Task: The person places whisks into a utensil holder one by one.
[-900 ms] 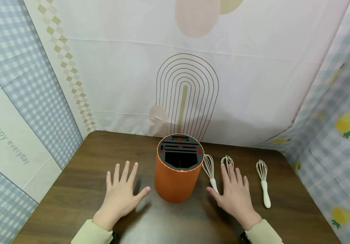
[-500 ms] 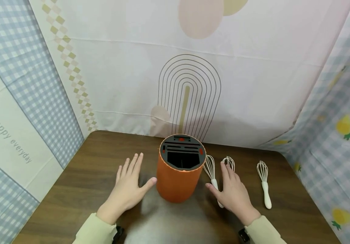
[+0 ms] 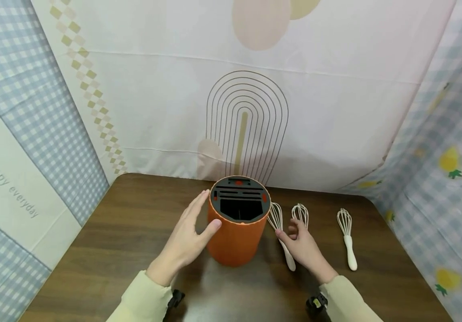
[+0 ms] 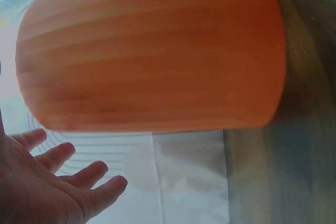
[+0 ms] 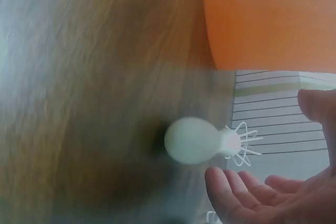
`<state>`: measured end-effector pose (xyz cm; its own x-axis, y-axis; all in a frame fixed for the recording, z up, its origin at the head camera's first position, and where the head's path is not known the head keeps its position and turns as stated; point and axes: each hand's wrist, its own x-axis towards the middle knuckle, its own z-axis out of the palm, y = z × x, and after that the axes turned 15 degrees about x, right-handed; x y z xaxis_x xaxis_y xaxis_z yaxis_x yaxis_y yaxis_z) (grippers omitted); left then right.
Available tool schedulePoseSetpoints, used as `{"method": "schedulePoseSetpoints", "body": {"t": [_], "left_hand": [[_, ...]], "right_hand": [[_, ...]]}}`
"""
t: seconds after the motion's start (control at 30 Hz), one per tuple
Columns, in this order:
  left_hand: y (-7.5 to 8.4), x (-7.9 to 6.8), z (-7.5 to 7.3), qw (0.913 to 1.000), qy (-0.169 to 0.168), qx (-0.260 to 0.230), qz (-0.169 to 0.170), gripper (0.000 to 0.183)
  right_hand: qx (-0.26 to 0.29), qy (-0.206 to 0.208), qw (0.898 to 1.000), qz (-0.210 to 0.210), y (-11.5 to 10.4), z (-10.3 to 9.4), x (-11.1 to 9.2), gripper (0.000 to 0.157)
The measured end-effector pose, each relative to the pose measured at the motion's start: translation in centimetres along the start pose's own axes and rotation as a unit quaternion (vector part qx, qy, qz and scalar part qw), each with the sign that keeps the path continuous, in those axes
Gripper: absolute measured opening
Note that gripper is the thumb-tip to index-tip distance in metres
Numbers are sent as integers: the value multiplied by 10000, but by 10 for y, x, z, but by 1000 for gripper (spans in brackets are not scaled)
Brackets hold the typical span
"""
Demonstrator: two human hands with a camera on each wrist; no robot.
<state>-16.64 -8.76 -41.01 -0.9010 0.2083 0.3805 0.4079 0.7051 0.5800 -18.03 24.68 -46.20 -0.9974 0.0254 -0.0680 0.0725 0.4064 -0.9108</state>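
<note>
An orange round utensil holder (image 3: 235,248) stands upright with a black slotted top (image 3: 241,197). My left hand (image 3: 184,239) is raised at its left side, fingers extended and thumb apart; the left wrist view shows this hand (image 4: 58,187) beside the orange wall. Just right of the holder lies a white-handled whisk (image 3: 288,258). My right hand (image 3: 305,248) hovers over it, fingers bent and thumb apart. In the right wrist view the whisk (image 5: 194,140) points away, between thumb and fingers in that view. Behind the right fingertips is a second whisk (image 3: 300,212), its handle hidden by the hand.
A third whisk (image 3: 348,246) lies farther right on the brown wooden table (image 3: 106,250). A patterned white cloth (image 3: 154,112) hangs behind the table, with checked cloths at the left (image 3: 21,125) and right (image 3: 428,201).
My left hand has moved right, up to the holder's side. The right fingers have bent from straight and drawn in toward the nearest whisk. Holder and whisks stay in place.
</note>
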Motion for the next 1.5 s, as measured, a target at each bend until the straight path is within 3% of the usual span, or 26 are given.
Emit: {"method": "schedulePoseSetpoints", "body": {"t": [0.17,0.4,0.63,0.83,1.07,1.3,1.5], "left_hand": [[3,10,5,9996,4,-214,195,72],[7,21,12,9990,-52,-407,163,68],[2,28,20,9981,7,-519,326,65],[-4,33,27,9979,282,-306,492,63],[-8,31,34,9978,295,-466,356,61],[-6,29,33,9969,561,-464,283,60],[-2,28,30,9974,591,-338,242,60]], "right_hand": [[316,-33,9989,334,0,2,4,85],[232,3,9977,630,3,4,5,75],[364,317,9970,610,10,7,7,62],[433,463,9968,495,16,11,10,49],[499,554,9957,542,23,14,9,27],[409,510,9968,457,22,17,6,26],[398,528,9968,458,20,17,4,26]]}}
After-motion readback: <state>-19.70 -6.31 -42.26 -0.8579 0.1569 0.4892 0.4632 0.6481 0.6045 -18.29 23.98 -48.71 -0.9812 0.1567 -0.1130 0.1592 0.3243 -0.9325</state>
